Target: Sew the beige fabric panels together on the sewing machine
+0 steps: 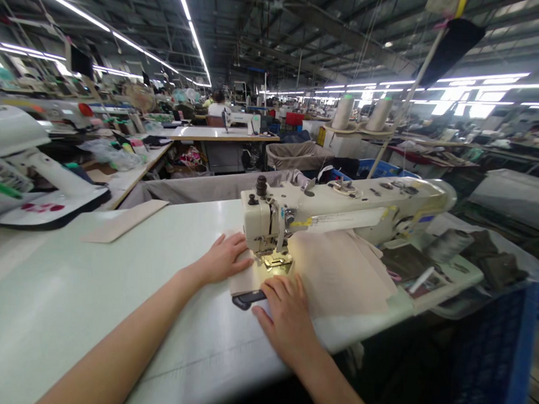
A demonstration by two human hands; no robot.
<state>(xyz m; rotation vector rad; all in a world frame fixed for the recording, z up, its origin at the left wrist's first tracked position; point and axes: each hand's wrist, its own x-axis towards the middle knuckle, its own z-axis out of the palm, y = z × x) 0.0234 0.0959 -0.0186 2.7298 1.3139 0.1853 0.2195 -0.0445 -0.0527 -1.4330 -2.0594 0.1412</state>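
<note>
A cream sewing machine stands on the pale table, its lamp lighting the needle area. Beige fabric lies under the machine's arm and reaches left past the presser foot. My left hand rests flat at the fabric's left edge, beside the needle, fingers apart. Nearer to me, my right hand lies with spread fingers on the fabric, just in front of the brass-coloured plate. A dark piece with a rounded end sits at the front edge of the fabric, left of my right fingertips.
A flat beige strip lies at the table's back left. Another white machine stands far left. On the right are a grey thread cone, a blue crate and dark cloth. Behind is a cloth-lined bin.
</note>
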